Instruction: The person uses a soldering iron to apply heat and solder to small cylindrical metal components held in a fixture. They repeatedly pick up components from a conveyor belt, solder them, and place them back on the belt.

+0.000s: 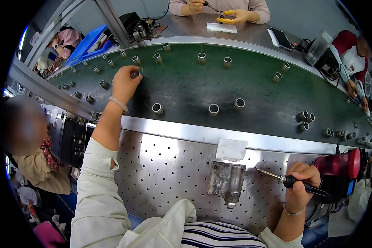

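Observation:
My left hand reaches out over the green conveyor belt. Its thumb and fingers close on a small metal cylinder, whose lower part the fingers hide; a thin wire stands up beside it. In my right hand is a soldering iron, its metal tip pointing left over the perforated metal bench. Left of that tip lies a metal holder block with a rounded, glossy cylindrical part along its right side. A folded white wipe rests just beyond the block, against the belt's metal edge.
Several similar cylinders, such as one, stand along the belt. A red container and a black box with a blue display stand at right. Across the belt a person holds another soldering iron. A metal frame post rises at left.

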A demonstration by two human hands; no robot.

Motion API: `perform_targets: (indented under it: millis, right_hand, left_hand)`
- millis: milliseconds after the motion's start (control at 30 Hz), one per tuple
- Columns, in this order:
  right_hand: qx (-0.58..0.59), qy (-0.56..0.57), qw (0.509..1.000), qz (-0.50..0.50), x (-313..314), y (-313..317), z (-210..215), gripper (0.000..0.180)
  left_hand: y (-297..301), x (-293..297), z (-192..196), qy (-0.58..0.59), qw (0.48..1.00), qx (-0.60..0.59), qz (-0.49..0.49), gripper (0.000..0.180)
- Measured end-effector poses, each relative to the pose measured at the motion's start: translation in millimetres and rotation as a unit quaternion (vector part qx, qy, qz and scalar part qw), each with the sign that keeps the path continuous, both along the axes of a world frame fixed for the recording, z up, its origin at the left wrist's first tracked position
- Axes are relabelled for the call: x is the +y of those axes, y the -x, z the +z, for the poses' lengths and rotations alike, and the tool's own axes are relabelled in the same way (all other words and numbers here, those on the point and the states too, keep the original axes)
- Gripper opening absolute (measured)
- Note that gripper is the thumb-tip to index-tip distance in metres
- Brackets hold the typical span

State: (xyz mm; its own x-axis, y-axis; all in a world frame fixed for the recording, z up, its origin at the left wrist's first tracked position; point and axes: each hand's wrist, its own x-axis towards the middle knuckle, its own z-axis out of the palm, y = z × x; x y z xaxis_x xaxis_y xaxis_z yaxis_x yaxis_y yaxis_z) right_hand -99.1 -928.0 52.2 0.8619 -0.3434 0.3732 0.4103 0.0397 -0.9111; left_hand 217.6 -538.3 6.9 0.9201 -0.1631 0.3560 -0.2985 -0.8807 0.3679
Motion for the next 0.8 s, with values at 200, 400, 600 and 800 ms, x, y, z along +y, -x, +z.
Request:
perform_targets:
  millis: [200,400,600,800]
  right_hand:
    - [0.019,-0.008,1.0,0.01,-2,0,-1,0.021]
    - [0.043,-0.044,0.998,0.03,-5,3,-2,0.019]
    - [0.031,-0.034,0.999,0.024,-10,6,-2,0.019]
    - [0.032,-0.052,0.997,0.042,-8,7,-2,0.018]
  left_hand:
    - [70,-81,43,0.097,0.973,-0.058,-0.2,0.033]
    - [119,-152,19,0.069,0.953,0.021,-0.293,0.037]
    - [135,-157,54,0.31,0.779,0.464,-0.284,0.029]
    - [151,-165,42,0.411,0.518,0.648,-0.378,0.033]
